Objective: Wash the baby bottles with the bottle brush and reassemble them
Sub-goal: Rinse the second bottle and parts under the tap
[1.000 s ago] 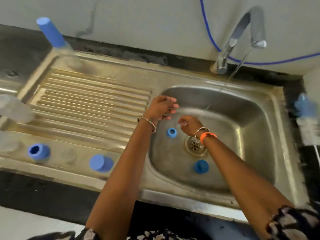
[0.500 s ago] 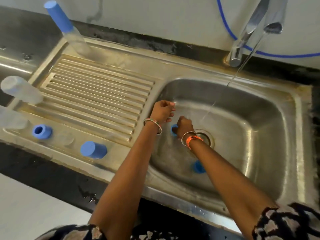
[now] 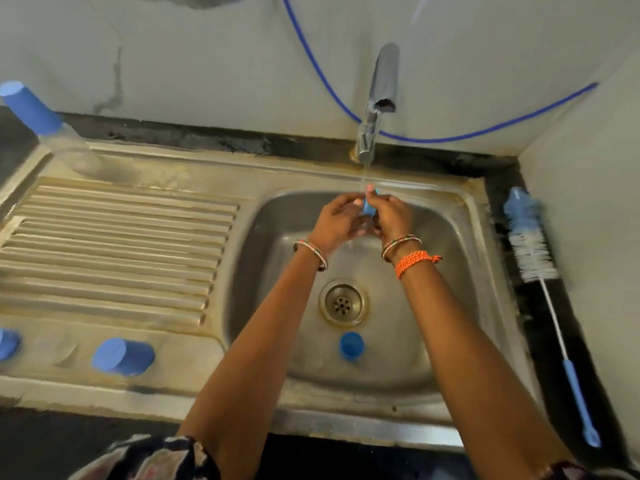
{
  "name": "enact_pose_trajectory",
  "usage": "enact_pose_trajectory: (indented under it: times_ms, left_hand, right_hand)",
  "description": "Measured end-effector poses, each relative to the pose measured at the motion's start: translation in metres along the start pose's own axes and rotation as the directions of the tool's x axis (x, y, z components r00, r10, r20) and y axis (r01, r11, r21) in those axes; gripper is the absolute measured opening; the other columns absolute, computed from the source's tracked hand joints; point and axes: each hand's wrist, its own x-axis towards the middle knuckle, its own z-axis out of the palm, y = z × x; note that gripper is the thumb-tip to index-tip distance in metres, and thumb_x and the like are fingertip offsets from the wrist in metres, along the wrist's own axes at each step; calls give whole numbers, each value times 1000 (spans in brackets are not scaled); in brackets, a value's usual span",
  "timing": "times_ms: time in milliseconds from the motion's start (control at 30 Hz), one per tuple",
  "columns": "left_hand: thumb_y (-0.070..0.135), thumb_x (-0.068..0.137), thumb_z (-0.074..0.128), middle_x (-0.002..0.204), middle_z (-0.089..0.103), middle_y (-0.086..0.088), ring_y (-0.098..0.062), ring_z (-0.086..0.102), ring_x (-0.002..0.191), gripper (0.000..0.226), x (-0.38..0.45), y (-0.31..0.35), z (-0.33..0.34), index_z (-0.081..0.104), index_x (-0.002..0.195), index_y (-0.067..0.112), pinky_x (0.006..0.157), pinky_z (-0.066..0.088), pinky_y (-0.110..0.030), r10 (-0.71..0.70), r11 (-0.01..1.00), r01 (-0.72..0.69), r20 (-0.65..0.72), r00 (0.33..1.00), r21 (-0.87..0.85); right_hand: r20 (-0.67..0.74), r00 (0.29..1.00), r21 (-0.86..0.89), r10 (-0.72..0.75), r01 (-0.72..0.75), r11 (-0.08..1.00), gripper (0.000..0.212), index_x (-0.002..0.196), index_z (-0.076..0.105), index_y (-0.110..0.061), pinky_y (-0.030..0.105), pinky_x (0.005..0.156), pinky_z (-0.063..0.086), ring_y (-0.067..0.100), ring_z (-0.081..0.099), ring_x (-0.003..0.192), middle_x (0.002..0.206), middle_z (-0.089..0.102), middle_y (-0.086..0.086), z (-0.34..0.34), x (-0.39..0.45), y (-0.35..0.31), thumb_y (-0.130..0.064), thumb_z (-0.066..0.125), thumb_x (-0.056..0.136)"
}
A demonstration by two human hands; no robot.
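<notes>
You are rinsing a small blue bottle ring [image 3: 369, 208] under the running tap [image 3: 382, 81], both hands on it.

Far left of your fingers, a capped bottle [image 3: 52, 133] is leaning at the drainer's back corner, and a blue cap [image 3: 123, 356] is lying on its side on the surface, well down and left. Your left hand [image 3: 337, 221] is curling its fingers [image 3: 341, 202] against the ring's left side; your right hand [image 3: 393, 216] is pinching it from the right, the ring standing on edge between them, directly in the stream. Below your hands, past the drain, another blue piece [image 3: 351, 345] is waiting in the sink [image 3: 485, 271]. Well right, nearer your right hand, the bottle brush [image 3: 531, 244] is lying with its handle pointing toward you.
</notes>
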Motion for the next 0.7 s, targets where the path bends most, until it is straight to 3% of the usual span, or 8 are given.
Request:
enact_pose_trajectory:
  times_ms: [100,200,267,333,433,567,633,700]
  left_hand:
    - [22,102,40,95,60,-5,-18,62,75,21,6,-8,9,44,120,12,68,55,-29,115,991,-111,-38,993,80]
    - [29,104,28,87,57,-4,-13,58,67,26,11,-3,16,45,113,11,52,53,-20,148,980,-128,-126,981,150]
    - [33,104,26,73,53,-2,-9,51,57,31,17,7,14,48,97,11,42,44,-15,98,994,-85,-228,969,67]
    - [38,103,26,59,49,-1,-8,43,46,42,23,18,8,51,82,12,38,34,-15,-45,997,25,-281,959,-73]
    - [39,101,26,54,47,-2,-12,42,45,45,26,25,7,51,74,13,45,33,-20,-217,975,200,-213,953,-99]
    - [38,101,25,52,52,-1,-11,47,42,44,28,27,17,51,74,14,41,35,-16,-202,979,206,-209,957,-1]
    - [36,102,24,56,51,-4,-13,45,45,45,32,29,21,50,72,14,36,32,-11,-137,988,151,-249,959,38]
    - [39,102,24,50,49,-4,-12,42,38,48,35,30,22,47,69,14,32,27,-9,-205,979,191,-255,945,-79]
  right_hand:
    - [-41,998,-172,-56,48,984,43,70,63,-14,27,60,50,17,58,64,69,63,3,4,-2,-14,-53,57,87]
    - [43,998,-98,-55,59,993,39,73,60,-12,35,75,53,21,59,75,77,62,7,18,-9,-24,-44,52,93]
    - [163,987,25,-5,0,1000,27,80,59,-16,37,72,53,21,60,76,83,61,8,24,-15,-27,-34,48,97]
    - [270,963,106,12,-42,993,15,87,58,-16,31,62,50,18,59,72,84,61,9,27,-19,-26,-20,49,98]
    - [132,990,73,-43,34,997,15,79,60,-16,25,60,50,21,59,74,80,62,8,29,-13,-20,-15,56,93]
    - [-123,986,35,-111,117,993,20,81,59,-5,22,58,47,15,54,63,82,59,13,27,-3,-29,-17,51,95]
    - [-136,988,18,-78,81,997,25,81,63,-4,30,65,47,20,56,67,82,61,15,27,0,-35,-25,56,94]
    - [-92,991,-82,-95,88,993,35,77,65,-4,29,65,47,19,55,70,79,63,16,30,-1,-39,-35,60,90]
